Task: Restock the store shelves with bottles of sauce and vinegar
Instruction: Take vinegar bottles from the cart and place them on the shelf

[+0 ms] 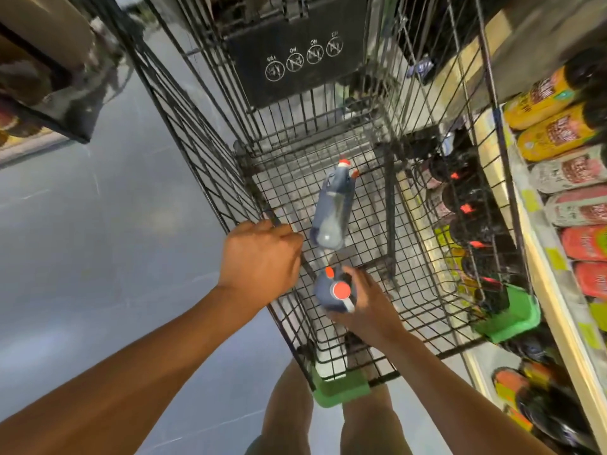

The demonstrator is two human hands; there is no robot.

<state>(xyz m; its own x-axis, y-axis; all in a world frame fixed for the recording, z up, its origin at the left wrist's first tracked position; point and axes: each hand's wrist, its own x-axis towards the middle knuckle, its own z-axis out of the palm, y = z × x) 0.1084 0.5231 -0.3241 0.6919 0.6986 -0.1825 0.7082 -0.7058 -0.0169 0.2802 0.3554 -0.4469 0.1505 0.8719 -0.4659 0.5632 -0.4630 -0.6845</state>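
Observation:
I look down into a black wire shopping cart [203, 165]. A grey-blue jug with a red cap [331, 208] lies on its side on the cart's floor. My right hand [368, 300] grips a second jug [331, 293] of the same kind near its neck, its red cap facing up toward me. My left hand [259, 257] is curled over the cart's left rim, beside the held jug. The lower body of the held jug is hidden behind its top and my fingers.
Store shelves [538, 257] run along the right, packed with dark bottles bearing yellow, white and red labels [558, 133]. Green corner bumpers [341, 385] mark the cart's near end. Grey floor [98, 224] stretches to the left. My legs stand just behind the cart.

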